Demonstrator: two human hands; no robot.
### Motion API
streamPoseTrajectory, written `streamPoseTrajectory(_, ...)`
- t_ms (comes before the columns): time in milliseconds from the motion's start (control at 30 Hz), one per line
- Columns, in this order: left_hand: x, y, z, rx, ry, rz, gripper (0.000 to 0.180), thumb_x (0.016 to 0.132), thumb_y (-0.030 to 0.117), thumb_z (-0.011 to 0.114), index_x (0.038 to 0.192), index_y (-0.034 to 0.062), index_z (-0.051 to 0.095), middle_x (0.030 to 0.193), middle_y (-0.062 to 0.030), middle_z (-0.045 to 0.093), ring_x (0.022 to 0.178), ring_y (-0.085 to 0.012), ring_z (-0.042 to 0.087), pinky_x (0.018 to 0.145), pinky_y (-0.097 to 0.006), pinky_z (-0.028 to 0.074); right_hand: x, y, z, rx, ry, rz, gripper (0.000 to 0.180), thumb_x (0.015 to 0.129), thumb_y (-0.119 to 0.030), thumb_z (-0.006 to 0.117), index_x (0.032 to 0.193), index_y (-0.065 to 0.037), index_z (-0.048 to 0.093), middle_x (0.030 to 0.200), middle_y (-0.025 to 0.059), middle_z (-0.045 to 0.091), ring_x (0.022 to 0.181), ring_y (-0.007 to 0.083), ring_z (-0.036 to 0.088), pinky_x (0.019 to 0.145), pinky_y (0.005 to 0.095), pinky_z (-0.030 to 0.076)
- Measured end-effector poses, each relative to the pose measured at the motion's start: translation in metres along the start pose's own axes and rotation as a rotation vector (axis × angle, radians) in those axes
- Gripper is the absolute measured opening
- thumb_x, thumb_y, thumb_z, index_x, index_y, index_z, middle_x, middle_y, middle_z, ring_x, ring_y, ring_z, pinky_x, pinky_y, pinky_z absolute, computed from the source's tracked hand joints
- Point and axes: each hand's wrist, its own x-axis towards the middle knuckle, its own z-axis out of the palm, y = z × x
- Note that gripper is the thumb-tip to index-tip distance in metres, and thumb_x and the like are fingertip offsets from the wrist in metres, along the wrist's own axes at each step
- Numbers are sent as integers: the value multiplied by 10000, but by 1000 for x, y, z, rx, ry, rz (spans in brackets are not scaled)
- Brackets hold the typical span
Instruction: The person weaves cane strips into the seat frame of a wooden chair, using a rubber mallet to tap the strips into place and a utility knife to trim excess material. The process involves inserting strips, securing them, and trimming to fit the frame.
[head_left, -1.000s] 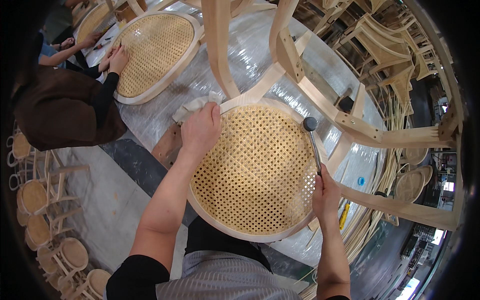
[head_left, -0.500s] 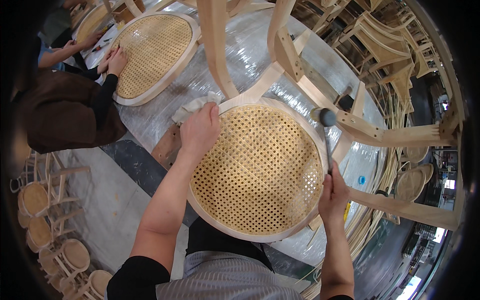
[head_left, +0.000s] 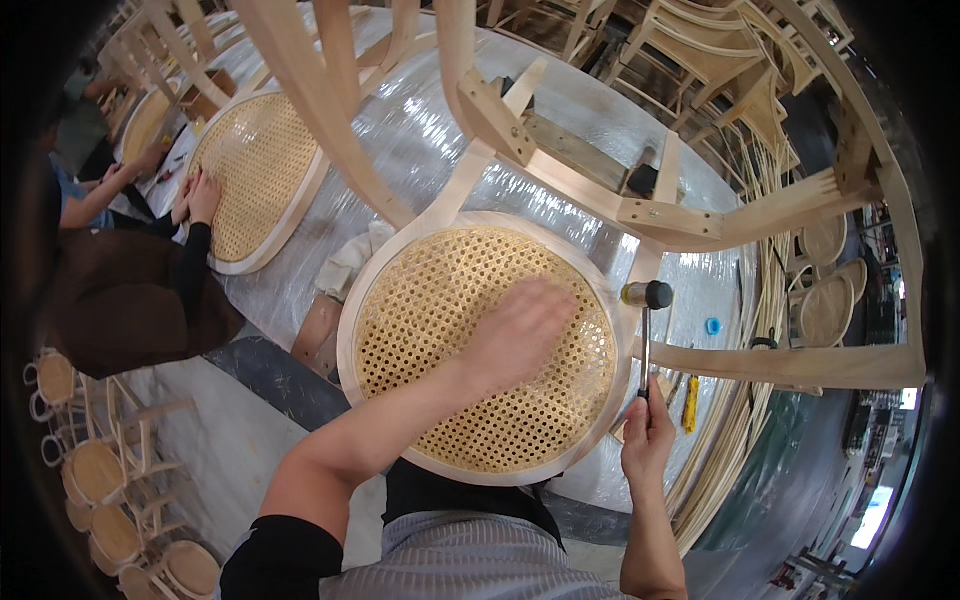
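In front of me is a round chair seat (head_left: 480, 430) of woven cane set in a pale wood frame, with its legs and rails reaching away. My left hand (head_left: 525, 330) lies over the right-middle part of the cane, blurred, fingers stretched out and holding nothing. Just off the frame's right side, my right hand (head_left: 648, 435) grips a mallet (head_left: 646, 345) by its dark lower handle. Its head, dark at one end and yellowish at the other, points up beside the seat frame.
A white cloth (head_left: 350, 260) lies beyond the seat's left rim, by a brown wooden block (head_left: 318, 335). Right of the mallet are a yellow-handled tool (head_left: 691, 405), a blue ring (head_left: 713, 326) and long cane strips (head_left: 725, 460). A co-worker's hands (head_left: 203, 197) rest on another cane seat (head_left: 255, 160).
My left hand has left the cloth and upper-left rim and swung right across the cane. The mallet has dropped lower, still in my right hand. The whole view has shifted.
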Motion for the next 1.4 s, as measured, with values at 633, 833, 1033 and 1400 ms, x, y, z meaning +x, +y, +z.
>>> streamPoseTrajectory(633, 31, -7, 54, 319, -267, 43, 572, 1088, 357, 537, 1591, 86, 509, 1642, -111, 512, 1540, -370, 430, 1319, -571, 199, -21, -2, -2, -241, 117, -245, 432, 1056, -51, 611, 1486, -16, 612, 917, 202, 676, 748, 331, 668, 714, 417, 536)
streamPoseTrajectory(833, 33, -10, 55, 303, -239, 1, 534, 1073, 311, 546, 1555, 81, 542, 1615, -99, 536, 1528, -336, 445, 1317, -569, 210, -3, -12, -18, -363, -17, -250, 461, 1027, -1, 624, 1485, -56, 630, 875, 182, 656, 715, 350, 650, 689, 431, 533)
streamPoseTrajectory(1033, 39, -7, 52, 283, -257, -3, 520, 1069, 286, 536, 1544, 74, 551, 1585, -104, 555, 1523, -317, 442, 1318, -547, 221, 4, -3, -27, -446, 10, -386, 497, 1015, 14, 618, 1510, -36, 607, 822, 153, 616, 678, 308, 625, 656, 422, 516)
streamPoseTrajectory(1400, 35, -17, 44, 257, -206, -10, 499, 993, 221, 634, 1471, 78, 619, 1520, -104, 605, 1477, -290, 486, 1291, -534, 288, 19, -15, -25, -428, -29, -364, 479, 1031, -5, 616, 1508, -43, 612, 787, 156, 593, 662, 316, 601, 647, 422, 496)
